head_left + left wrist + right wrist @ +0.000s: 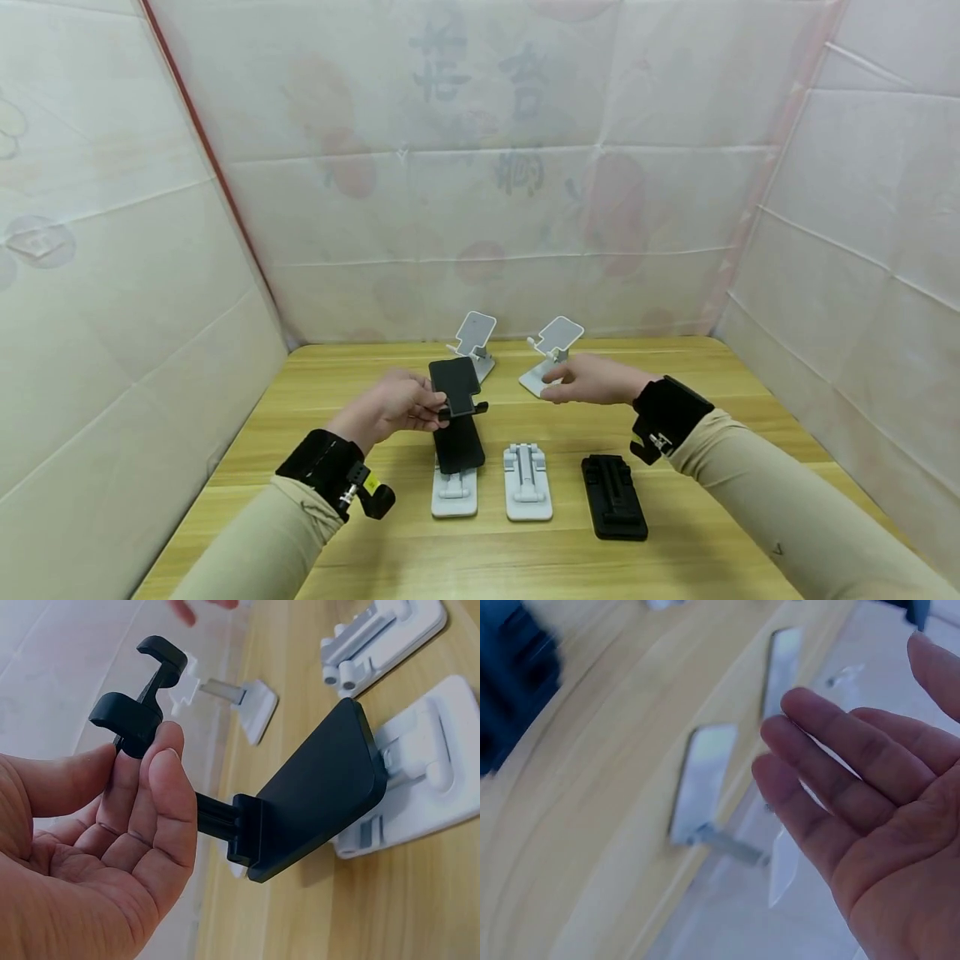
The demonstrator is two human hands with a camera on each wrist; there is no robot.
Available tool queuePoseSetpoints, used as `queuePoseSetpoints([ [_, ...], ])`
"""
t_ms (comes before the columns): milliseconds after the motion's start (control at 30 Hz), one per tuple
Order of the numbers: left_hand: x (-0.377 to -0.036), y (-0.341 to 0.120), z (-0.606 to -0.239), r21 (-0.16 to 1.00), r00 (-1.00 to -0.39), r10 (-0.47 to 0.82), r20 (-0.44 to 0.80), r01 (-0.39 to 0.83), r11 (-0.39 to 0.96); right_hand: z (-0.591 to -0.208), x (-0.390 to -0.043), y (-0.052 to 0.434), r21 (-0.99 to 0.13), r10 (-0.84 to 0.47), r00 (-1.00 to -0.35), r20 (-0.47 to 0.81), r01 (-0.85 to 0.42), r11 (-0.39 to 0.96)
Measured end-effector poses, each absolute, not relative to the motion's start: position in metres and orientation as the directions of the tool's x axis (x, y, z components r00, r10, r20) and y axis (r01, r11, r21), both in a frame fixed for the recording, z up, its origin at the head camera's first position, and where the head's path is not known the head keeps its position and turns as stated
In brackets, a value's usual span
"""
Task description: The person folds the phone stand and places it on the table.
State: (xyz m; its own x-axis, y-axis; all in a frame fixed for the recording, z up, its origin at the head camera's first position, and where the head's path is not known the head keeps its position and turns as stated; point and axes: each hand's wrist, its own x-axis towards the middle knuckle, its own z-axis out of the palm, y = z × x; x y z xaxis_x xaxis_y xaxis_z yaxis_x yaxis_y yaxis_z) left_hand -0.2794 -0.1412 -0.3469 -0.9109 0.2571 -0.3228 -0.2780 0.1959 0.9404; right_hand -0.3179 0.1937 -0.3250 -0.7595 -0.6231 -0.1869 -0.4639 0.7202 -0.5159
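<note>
Left hand [82,847] fingers pinching black plastic phone stand [315,795] by its clip for unfolding, right hand [592,379] fingers loose beside white plastic stand [553,350].

Right hand [870,810] seen palm-up, fingers [817,742] straight and spread, holding nothing; beyond the fingertips, two white phone stands [705,787] upright on the wooden counter [592,825], blurred; a dark blurred object [514,682] far from the palm.

Four white stands [528,482], two black stands [613,497]
</note>
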Motion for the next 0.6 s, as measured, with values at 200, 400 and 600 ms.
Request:
queuePoseSetpoints([
  [200,-0.278,-0.129,-0.351,0.944,-0.911,0.27,-0.312,-0.265,0.198,-0.315,-0.313,0.175,-0.619,-0.656,-0.722,-0.218,-0.417,0.665],
  [400,-0.276,-0.119,-0.352,0.941,-0.908,0.273,-0.317,-0.267,0.208,-0.313,-0.311,0.165,-0.621,-0.638,-0.731,-0.243,-0.388,0.681],
  [600,-0.275,-0.111,-0.349,0.941,-0.905,0.279,-0.32,-0.268,0.208,-0.314,-0.312,0.159,-0.673,-0.623,-0.747,-0.232,-0.339,0.657],
])
